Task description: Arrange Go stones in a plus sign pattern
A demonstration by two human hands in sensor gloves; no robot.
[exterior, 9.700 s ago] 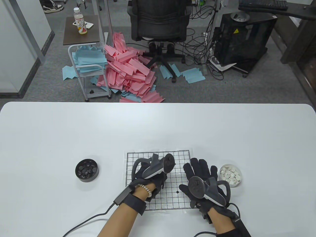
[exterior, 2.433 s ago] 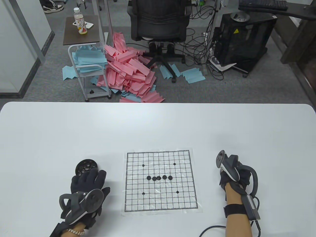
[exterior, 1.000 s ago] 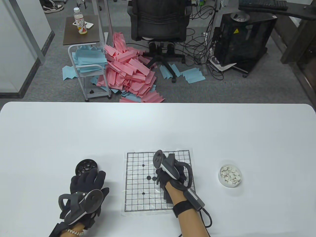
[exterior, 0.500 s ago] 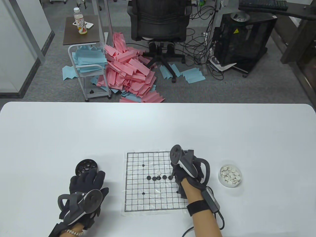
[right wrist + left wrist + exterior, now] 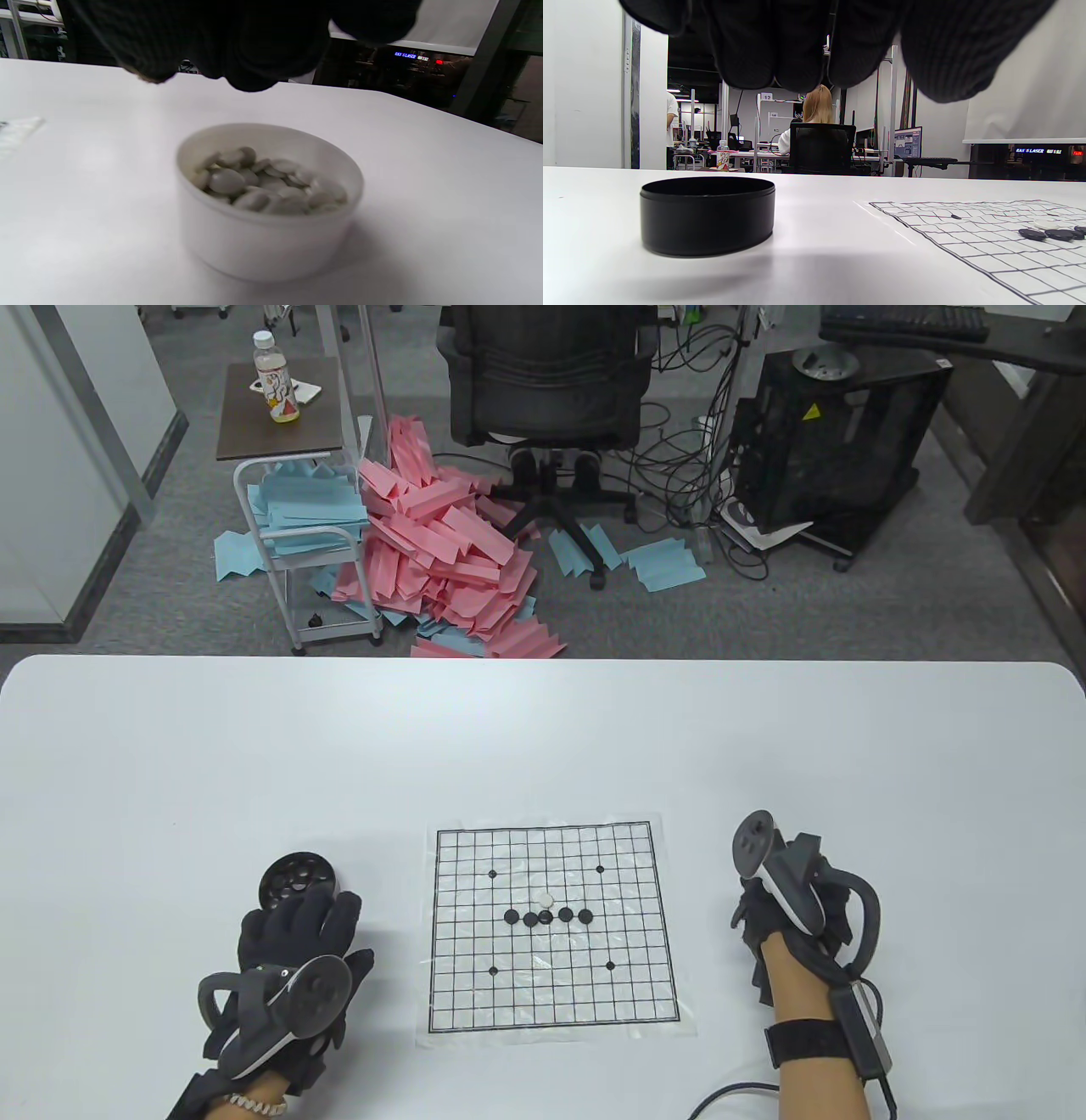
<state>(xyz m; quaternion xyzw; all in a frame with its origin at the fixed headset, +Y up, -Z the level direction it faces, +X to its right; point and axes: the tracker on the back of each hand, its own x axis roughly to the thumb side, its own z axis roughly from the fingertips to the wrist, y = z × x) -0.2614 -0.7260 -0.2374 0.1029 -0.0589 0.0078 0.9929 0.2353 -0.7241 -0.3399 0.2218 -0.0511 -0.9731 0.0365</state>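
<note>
Table view shows the right hand point(image 5: 785, 899) over the white bowl point(image 5: 271, 237), grip hidden; left hand point(image 5: 293, 950) spread flat. Pinch one white stone point(image 5: 546, 900) lookalike, setting it below the black row point(image 5: 547, 915).

Matt black bowl point(image 5: 707, 215), smooth-walled. Glossy black stones point(image 5: 1045, 234) on thin printed grid sheet point(image 5: 551, 984), crinkly clear film over it. Knitted black cloth fingers point(image 5: 806, 42). Smooth white bowl point(image 5: 258, 241).
</note>
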